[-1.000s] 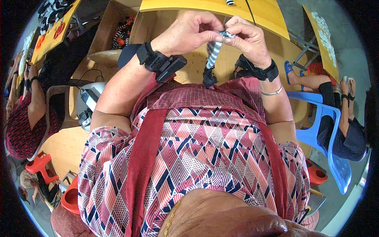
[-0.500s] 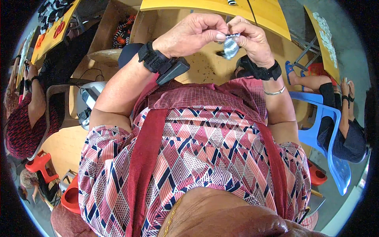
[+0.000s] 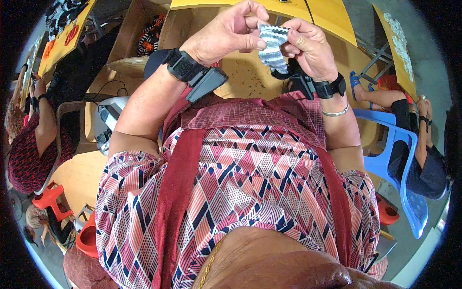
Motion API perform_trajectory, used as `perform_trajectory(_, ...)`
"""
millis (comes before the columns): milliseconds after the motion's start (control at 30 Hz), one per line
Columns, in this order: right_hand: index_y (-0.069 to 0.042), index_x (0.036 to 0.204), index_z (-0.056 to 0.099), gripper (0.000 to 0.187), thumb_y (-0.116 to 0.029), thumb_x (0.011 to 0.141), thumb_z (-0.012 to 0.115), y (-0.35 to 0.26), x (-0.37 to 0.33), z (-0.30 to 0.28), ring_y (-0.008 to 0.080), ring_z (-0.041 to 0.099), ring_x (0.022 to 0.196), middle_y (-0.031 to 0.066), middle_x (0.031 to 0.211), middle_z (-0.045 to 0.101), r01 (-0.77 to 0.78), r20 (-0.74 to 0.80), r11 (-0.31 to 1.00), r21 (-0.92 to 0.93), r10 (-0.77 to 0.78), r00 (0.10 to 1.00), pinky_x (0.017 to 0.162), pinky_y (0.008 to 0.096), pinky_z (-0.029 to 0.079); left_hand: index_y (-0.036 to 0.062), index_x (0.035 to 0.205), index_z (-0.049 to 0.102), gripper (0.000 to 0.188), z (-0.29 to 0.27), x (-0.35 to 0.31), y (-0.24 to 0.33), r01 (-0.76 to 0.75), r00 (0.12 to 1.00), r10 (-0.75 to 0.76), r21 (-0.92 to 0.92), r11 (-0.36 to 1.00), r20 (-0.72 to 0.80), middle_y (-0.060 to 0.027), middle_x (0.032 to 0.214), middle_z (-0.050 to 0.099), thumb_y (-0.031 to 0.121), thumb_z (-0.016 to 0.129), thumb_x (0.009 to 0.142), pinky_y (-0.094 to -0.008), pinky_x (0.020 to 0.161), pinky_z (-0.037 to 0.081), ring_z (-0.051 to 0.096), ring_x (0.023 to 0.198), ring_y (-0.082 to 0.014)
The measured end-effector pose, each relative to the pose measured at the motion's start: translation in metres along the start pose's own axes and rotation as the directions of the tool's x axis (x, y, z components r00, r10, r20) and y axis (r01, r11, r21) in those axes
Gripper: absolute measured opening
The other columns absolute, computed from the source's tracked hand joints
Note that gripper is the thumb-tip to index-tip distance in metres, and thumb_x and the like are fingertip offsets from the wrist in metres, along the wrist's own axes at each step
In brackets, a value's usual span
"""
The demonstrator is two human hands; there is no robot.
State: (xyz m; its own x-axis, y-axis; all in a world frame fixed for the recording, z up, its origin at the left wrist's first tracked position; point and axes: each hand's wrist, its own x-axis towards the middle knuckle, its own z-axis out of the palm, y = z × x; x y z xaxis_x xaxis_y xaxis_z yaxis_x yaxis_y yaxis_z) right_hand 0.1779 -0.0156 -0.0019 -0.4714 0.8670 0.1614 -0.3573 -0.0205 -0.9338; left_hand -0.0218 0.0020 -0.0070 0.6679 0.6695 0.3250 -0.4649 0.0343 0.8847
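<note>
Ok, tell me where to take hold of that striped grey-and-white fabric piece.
Take the striped fabric piece at its free lower end, coming from below. The left hand and right hand already pinch its upper edge from either side, so the top is covered, while the bottom corner hangs clear between them. It looks soft and crumpled, so a light pinch should do.

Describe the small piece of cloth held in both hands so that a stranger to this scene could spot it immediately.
Start at the yellow-topped wooden table at the top of the view. Above it, the left hand and the right hand meet, each wearing a black wrist strap. Pinched between their fingertips is a small crumpled piece of fabric, white-grey with fine black stripes, unlike the red patterned clothing below it.
</note>
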Motion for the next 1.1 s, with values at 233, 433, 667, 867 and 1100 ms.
perform_trajectory(233, 0.0, 0.1, 0.049, 0.02, -0.003, 0.081, 0.055, 0.007, 0.0, 0.0, 0.006, 0.051, 0.078, -0.0005, 0.088, 0.054, 0.04, 0.162, 0.896, -0.442, 0.036, 0.986, 0.068, 0.0205, 0.043, 0.0049, 0.1, 0.039, 0.033, 0.005, 0.003, 0.009, 0.002, 1.0, -0.002, -0.094, 0.996, 0.004, -0.0025, 0.082, 0.055, -0.006, 0.059, 0.076, -0.0197, 0.066, 0.042, 0.052, 0.075, -0.0082)
perform_trajectory(433, 0.0, 0.094, 0.051, 0.016, 0.001, 0.079, 0.056, 0.004, 0.001, 0.001, 0.006, 0.05, 0.079, -0.001, 0.084, 0.052, 0.167, 0.198, 0.878, -0.449, -0.084, 0.977, 0.07, 0.0207, 0.043, 0.0034, 0.1, 0.044, 0.026, 0.007, 0.002, 0.012, 0.024, 0.996, -0.011, 0.153, 0.988, -0.084, -0.0021, 0.084, 0.056, -0.001, 0.058, 0.078, -0.0199, 0.066, 0.043, 0.052, 0.075, -0.007)
perform_trajectory(667, -0.001, 0.086, 0.051, 0.01, 0.003, 0.077, 0.053, 0.011, 0.004, 0.0, 0.004, 0.05, 0.067, -0.0024, 0.076, 0.053, 0.069, -0.14, 0.876, -0.477, -0.153, 0.978, 0.058, 0.0184, 0.043, 0.0013, 0.11, 0.047, 0.036, 0.013, 0.003, 0.006, 0.106, 0.988, -0.031, 0.525, 0.844, -0.15, -0.0031, 0.094, 0.056, 0.0, 0.06, 0.077, -0.0212, 0.074, 0.045, 0.054, 0.085, -0.008)
perform_trajectory(867, 0.0, 0.08, 0.053, 0.013, 0.0, 0.067, 0.051, 0.035, 0.009, -0.001, 0.0164, 0.055, 0.058, 0.0108, 0.065, 0.056, 0.221, -0.145, 0.485, -0.846, -0.61, 0.779, 0.056, 0.0287, 0.045, 0.008, 0.109, 0.051, 0.043, 0.039, 0.003, -0.012, -0.127, 0.943, 0.318, 0.774, 0.62, -0.1, -0.0011, 0.087, 0.057, -0.008, 0.059, 0.07, -0.0186, 0.06, 0.04, 0.046, 0.065, -0.0053)
perform_trajectory(1100, -0.003, 0.084, 0.053, 0.012, 0.002, 0.074, 0.052, 0.021, 0.009, 0.0, 0.005, 0.046, 0.05, 0.002, 0.066, 0.054, -0.038, -0.268, 0.952, -0.303, -0.047, 0.962, 0.042, 0.0196, 0.036, 0.0028, 0.106, 0.051, 0.037, 0.027, -0.007, -0.028, 0.039, 0.925, 0.274, 0.782, 0.622, -0.264, -0.0028, 0.085, 0.056, -0.003, 0.06, 0.071, -0.0196, 0.063, 0.045, 0.052, 0.071, -0.0048)
